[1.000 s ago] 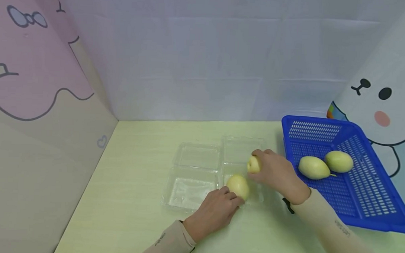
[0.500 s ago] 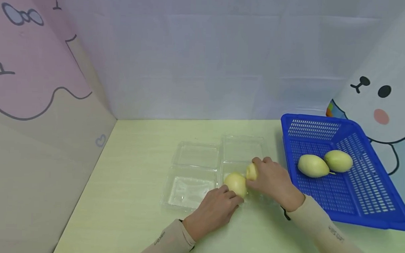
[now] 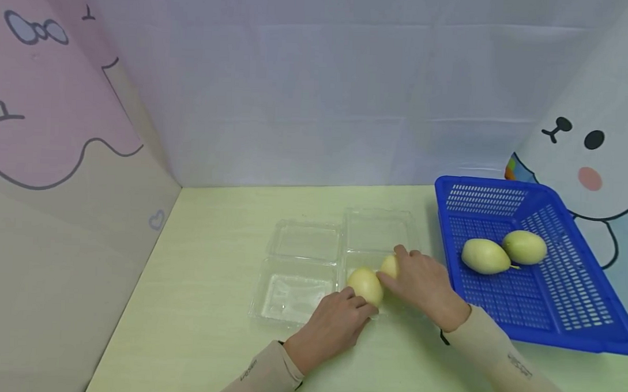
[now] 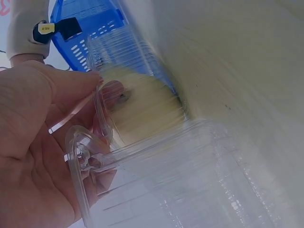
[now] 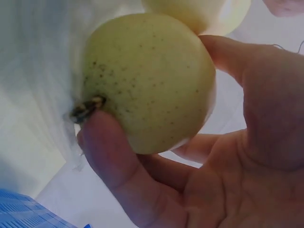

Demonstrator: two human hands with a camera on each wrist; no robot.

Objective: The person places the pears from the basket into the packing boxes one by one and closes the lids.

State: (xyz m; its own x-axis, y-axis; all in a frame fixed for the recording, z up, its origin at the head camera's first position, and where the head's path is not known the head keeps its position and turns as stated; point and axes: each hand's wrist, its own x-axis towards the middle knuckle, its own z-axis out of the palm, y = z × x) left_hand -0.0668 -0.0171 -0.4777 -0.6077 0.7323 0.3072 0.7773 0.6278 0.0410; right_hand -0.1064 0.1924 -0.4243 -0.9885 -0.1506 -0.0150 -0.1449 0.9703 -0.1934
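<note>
My right hand [image 3: 426, 285] holds a pale yellow-green pear [image 5: 149, 80] over the near half of the right clear plastic clamshell box [image 3: 379, 232]. In the right wrist view a fingertip lies beside its dark stem, and the thumb is on the far side. Another pear [image 3: 364, 283] sits in that same near half, close to the held one. My left hand [image 3: 334, 321] pinches the box's front rim with thumb and fingers, right by this second pear. Part of the held pear is hidden behind my right hand in the head view.
A second clear clamshell box [image 3: 295, 293] lies open on the left, side by side with the first. At the right stands a blue plastic basket [image 3: 538, 310] with two pears [image 3: 484, 257] in it. A white sheet [image 3: 317, 104] hangs behind the pale table [image 3: 201, 307].
My right hand has lowered the pear toward the box and turned slightly over it. The pear by my left hand has shifted a little left, then stayed. My left hand has kept its place.
</note>
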